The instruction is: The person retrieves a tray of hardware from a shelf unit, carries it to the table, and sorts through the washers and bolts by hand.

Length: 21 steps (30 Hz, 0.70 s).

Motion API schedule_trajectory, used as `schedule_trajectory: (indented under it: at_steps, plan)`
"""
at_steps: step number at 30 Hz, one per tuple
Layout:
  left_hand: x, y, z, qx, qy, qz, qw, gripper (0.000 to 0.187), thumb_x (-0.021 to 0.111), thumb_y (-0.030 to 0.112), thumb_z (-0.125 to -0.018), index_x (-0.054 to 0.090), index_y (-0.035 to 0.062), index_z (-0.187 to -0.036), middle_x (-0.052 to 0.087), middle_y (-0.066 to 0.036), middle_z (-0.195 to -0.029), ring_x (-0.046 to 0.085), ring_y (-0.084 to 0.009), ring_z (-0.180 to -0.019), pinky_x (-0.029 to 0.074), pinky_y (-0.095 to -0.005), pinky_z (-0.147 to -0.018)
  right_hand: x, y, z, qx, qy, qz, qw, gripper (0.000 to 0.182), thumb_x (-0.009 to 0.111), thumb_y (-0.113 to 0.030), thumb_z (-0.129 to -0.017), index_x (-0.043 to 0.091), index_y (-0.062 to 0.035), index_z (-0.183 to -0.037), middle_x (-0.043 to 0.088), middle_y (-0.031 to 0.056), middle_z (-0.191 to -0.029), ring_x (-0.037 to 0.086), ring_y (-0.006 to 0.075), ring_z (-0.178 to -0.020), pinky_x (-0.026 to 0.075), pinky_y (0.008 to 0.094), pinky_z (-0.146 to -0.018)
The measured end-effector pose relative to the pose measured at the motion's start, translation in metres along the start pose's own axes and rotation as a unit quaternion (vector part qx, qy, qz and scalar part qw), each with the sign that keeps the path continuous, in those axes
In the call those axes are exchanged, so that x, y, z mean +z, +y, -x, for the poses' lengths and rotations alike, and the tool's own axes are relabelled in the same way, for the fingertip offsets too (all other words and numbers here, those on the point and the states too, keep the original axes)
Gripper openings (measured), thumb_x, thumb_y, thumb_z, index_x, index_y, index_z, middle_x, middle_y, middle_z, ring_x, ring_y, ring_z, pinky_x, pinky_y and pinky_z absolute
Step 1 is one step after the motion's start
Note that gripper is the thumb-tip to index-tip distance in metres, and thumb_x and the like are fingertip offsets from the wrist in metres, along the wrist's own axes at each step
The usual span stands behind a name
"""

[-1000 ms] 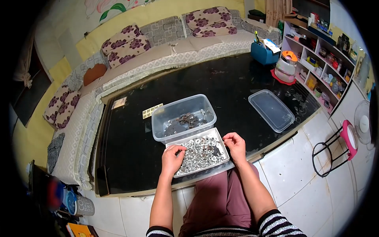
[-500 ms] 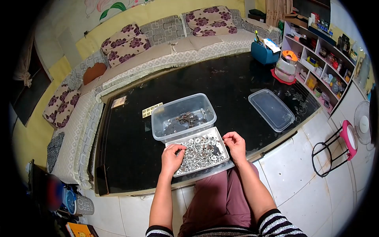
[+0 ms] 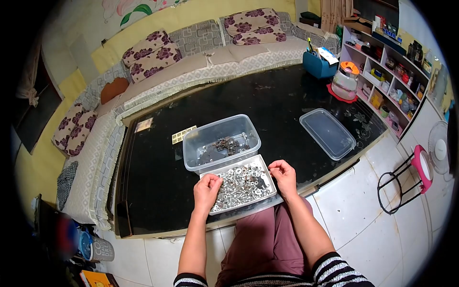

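A shallow white tray full of small silver screws, nuts and washers sits at the table's near edge, tilted slightly in view. My left hand is over the tray's left side, its fingers curled and pinched together above the metal pieces. At the tray's right rim is my right hand, thumb and forefinger pressed together near the upper corner. Whatever either pinch holds is too small or hidden to name. Just behind the tray stands a clear plastic container with dark, rusty-looking small hardware at its bottom.
The black glossy table carries a clear lid to the right and a gold sticker sheet at left. A teal holder and a jar with an orange top stand far right. A pink stool is on the floor.
My left hand has drawn back slightly toward the tray's left edge, its fingers more bunched. My right hand stays almost where it was. The view has shifted a little.
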State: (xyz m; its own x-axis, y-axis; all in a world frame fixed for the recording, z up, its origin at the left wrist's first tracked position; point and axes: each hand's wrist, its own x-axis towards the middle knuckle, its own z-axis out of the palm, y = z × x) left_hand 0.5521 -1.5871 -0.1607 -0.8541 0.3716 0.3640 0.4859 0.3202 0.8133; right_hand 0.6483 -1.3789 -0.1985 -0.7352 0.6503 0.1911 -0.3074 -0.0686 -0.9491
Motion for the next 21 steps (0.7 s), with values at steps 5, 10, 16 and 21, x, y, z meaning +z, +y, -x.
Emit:
schedule_trajectory:
  at_steps: [5,10,16,21]
  plan:
    - [-0.005,-0.009,0.005,0.051,0.040,-0.025,0.998,0.028,0.054,0.012,-0.078,0.039,0.0020,-0.056,0.033,-0.005,-0.045,0.029,-0.0081,-0.043,0.030,-0.0254,-0.041,0.001,-0.001,0.001,0.007,-0.006,-0.019,1.000,0.007,0.050,0.003,-0.075,0.054,-0.0007,-0.079,0.054,-0.0001,-0.069,0.050,0.0053,-0.061,0.042,0.0176,-0.059]
    - [-0.011,-0.013,0.002,0.036,0.028,0.015,0.999,0.033,0.038,0.024,-0.088,0.048,0.0019,-0.065,0.042,-0.001,-0.054,0.035,-0.0056,-0.047,0.032,-0.0212,-0.044,-0.001,0.003,0.000,0.003,-0.001,-0.005,1.000,0.008,0.050,0.003,-0.074,0.054,0.0000,-0.080,0.055,0.0013,-0.070,0.051,0.0065,-0.062,0.043,0.0191,-0.059]
    - [-0.027,-0.011,-0.001,-0.143,-0.075,0.467,0.870,0.048,0.027,0.034,-0.089,0.039,-0.0071,-0.111,0.051,-0.019,-0.105,0.055,-0.0200,-0.086,0.047,-0.0279,-0.073,0.000,0.003,0.000,0.002,0.000,-0.019,1.000,0.008,0.050,0.004,-0.074,0.054,-0.0003,-0.079,0.054,0.0006,-0.070,0.051,0.0059,-0.062,0.043,0.0190,-0.059]
    - [-0.025,-0.011,-0.002,-0.151,-0.068,0.482,0.860,0.043,0.030,0.032,-0.089,0.043,-0.0051,-0.107,0.053,-0.017,-0.100,0.055,-0.0194,-0.084,0.046,-0.0276,-0.075,-0.001,0.005,-0.001,-0.004,0.001,-0.017,1.000,0.007,0.050,0.003,-0.074,0.054,0.0002,-0.079,0.054,0.0008,-0.070,0.051,0.0062,-0.062,0.043,0.0189,-0.059]
